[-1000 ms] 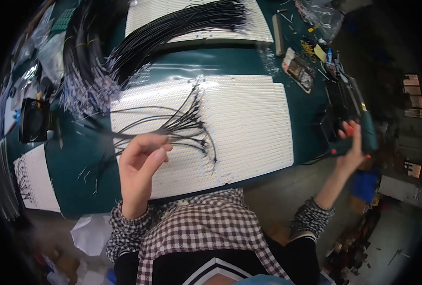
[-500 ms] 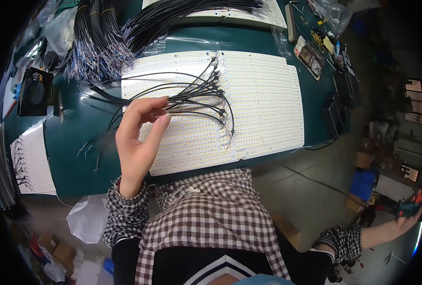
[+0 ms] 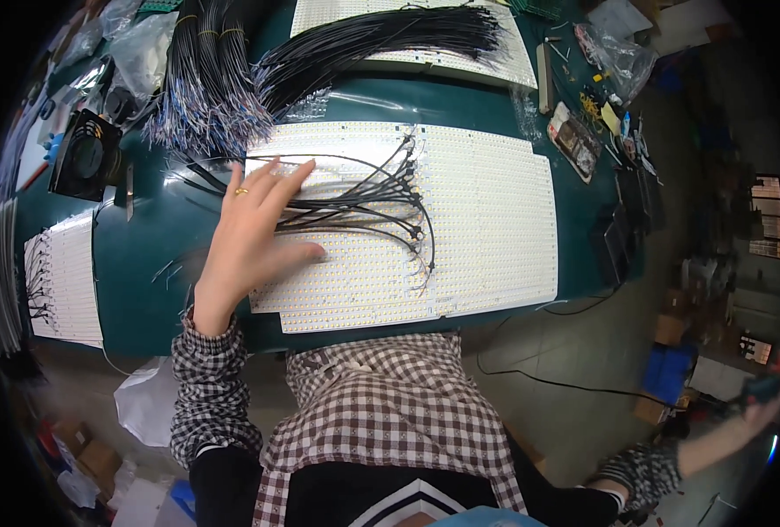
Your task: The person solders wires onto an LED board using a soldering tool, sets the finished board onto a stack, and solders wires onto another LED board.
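Observation:
My left hand is over the left part of the white LED board panel, fingers spread and thumb out. Beneath and beside it runs a spray of black cables, whose right ends meet the boards in a column near the panel's middle. Whether the fingertips touch the cables is hard to see. Far off to the right, away from the table, my right hand grips a dark green and red hand tool. That tool is blurred, and its exact kind cannot be made out.
Thick bundles of black wires lie at the back, partly on another LED panel. A small cabled board and a black fan are at left. A black cord hangs right of the table, near a dark box.
My left hand has opened from a loose curl, with fingers now spread, and shifted slightly left. My right hand has moved slightly lower with the tool. The view has shifted a little.

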The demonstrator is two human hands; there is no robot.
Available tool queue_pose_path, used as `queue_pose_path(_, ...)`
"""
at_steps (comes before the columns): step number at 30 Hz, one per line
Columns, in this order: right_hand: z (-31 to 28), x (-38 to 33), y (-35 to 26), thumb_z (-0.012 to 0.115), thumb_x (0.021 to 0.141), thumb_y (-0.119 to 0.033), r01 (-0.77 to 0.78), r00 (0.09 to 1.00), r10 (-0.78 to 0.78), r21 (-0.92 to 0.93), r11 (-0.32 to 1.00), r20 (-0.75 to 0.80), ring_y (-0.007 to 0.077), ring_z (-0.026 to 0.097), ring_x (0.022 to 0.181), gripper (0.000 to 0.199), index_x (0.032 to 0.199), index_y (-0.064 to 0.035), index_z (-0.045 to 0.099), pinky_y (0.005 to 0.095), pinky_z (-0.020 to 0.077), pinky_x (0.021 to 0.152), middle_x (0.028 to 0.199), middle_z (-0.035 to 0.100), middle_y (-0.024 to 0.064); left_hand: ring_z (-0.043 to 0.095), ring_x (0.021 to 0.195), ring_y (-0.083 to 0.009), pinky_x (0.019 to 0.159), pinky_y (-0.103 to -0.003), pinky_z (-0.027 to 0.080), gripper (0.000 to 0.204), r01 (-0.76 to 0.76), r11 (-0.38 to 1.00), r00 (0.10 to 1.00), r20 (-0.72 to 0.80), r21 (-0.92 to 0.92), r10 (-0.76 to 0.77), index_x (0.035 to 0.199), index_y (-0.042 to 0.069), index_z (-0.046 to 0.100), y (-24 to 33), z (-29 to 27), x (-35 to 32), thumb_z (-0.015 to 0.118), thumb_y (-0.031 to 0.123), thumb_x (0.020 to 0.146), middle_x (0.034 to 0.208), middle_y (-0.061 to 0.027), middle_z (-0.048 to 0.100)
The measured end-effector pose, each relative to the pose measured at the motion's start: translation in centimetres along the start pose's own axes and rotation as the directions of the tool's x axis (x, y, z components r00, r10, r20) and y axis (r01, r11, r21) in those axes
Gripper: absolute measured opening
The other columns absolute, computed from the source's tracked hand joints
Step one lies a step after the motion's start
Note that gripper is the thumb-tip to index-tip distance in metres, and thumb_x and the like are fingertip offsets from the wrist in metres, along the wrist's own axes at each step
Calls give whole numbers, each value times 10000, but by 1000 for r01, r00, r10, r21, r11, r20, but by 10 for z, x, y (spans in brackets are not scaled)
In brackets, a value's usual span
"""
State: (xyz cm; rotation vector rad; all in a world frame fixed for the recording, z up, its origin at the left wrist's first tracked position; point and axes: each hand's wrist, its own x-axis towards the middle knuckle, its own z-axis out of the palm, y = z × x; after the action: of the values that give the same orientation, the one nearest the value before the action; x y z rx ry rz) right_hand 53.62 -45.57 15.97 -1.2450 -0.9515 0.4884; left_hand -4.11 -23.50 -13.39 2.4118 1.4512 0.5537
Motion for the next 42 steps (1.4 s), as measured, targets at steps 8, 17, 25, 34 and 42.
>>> queue_pose_path(8, 197, -45, 239, 485, 901, -268, -764, 637, 612, 495, 415, 470, 145, 504, 705, 352, 1144, -20, 432, 251, 432, 493, 897, 516, 38, 537, 726, -264, 654, -357, 437, 253, -132, 991, 989, -65, -38, 129, 887, 37, 555, -1, -1, 2, 624, 42, 643, 775, -91, 508)
queue_pose_path(17, 262, -44, 316, 495, 891, -238, -817, 568, 515, 514, 261, 642, 249, 595, 894, 309, 1084, 1, 470, 445, 466, 870, 900, 607, 100, 585, 842, -277, 718, -334, 453, 314, -17, 959, 993, 107, -283, 49, 1012, 20, 573, 11, -42, 21, 666, 118, 728, 1014, -117, 571)
queue_pose_path(25, 260, -50, 337, 523, 866, -236, -775, 618, 580, 534, 337, 531, 266, 560, 966, 294, 1033, 6, 519, 518, 279, 1019, 865, 634, 117, 527, 1000, -315, 849, -381, 421, 377, -158, 987, 987, -10, 32, 158, 1085, -4, 544, -7, 22, 95, 575, 256, 814, 1088, -177, 544)
queue_pose_path(34, 253, -55, 326, 494, 881, -230, -800, 589, 628, 476, 365, 508, 263, 564, 956, 308, 1048, 28, 491, 513, 280, 1020, 866, 630, 124, 496, 1064, -322, 905, -405, 381, 310, -143, 989, 988, 61, 30, 141, 1034, 19, 566, 14, 18, 72, 569, 249, 825, 1102, -138, 552)
queue_pose_path(42, 273, -32, 303, 490, 878, -217, -840, 524, 664, 450, 302, 533, 268, 577, 918, 311, 1044, 46, 501, 500, 344, 983, 855, 624, 119, 560, 624, -314, 569, -366, 443, 119, 229, 884, 953, 280, -408, -117, 809, 29, 570, 21, -16, 34, 559, 147, 824, 705, -117, 571)
